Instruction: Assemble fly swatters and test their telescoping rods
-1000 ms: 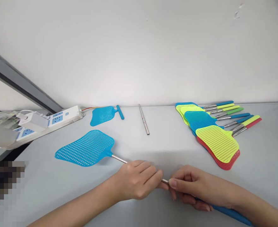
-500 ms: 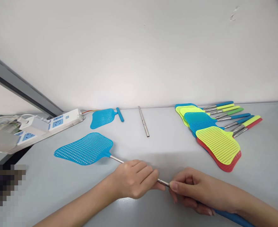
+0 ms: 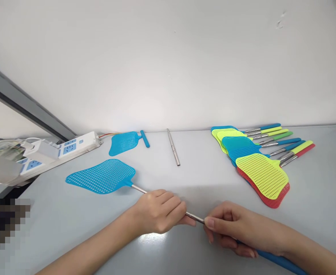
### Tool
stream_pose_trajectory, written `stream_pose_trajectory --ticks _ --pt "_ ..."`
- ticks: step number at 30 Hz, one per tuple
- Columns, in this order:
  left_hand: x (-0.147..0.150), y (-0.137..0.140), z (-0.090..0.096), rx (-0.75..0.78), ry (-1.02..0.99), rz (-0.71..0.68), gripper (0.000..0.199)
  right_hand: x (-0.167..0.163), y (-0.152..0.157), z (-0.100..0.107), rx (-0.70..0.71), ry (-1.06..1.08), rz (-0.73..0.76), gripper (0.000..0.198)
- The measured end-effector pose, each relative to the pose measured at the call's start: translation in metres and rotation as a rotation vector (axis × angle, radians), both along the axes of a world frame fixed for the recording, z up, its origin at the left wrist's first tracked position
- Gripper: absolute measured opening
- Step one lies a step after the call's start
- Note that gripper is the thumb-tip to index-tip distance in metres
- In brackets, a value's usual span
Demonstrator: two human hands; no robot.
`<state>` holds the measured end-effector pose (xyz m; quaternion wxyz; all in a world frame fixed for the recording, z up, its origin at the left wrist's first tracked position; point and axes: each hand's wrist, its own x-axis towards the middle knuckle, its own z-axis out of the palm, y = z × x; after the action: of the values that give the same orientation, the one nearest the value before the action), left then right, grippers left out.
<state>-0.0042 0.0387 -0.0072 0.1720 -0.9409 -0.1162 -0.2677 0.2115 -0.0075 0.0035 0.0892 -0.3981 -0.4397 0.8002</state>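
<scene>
A blue fly swatter with a perforated head points to the left, its metal rod running through both my hands. My left hand is wrapped round the rod behind the head. Farther along, my right hand pinches the rod between thumb and fingers. The swatter's blue grip comes out below my right wrist. Between the hands a short stretch of bare rod shows, with a joint in it. The swatter is held above the table.
At the back lie a loose blue swatter head, a short blue grip and a metal telescopic rod. Several coloured fly swatters overlap on the right. A white power strip with plugs runs along the left.
My left hand has shifted slightly left and up, away from my right hand, and more rod shows between them. The swatter head has tilted a little.
</scene>
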Motion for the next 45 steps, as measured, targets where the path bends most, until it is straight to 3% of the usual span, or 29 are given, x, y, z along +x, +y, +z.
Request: stream_pose_trajectory --ticks 12,32,45 --pt "-0.0047 0.0045 -0.0030 0.030 0.013 0.004 0.030 0.0003 0.0009 -0.0015 0.008 0.017 -0.011 0.032" --pt "0.0030 -0.0020 -0.0084 -0.059 -0.028 0.080 0.034 0.0028 0.0029 -0.0028 -0.077 0.066 -0.020 0.031" --pt "0.0032 -0.0018 -0.0058 -0.147 -0.008 0.093 0.032 0.0026 0.0008 -0.0056 0.021 0.054 -0.016 0.030"
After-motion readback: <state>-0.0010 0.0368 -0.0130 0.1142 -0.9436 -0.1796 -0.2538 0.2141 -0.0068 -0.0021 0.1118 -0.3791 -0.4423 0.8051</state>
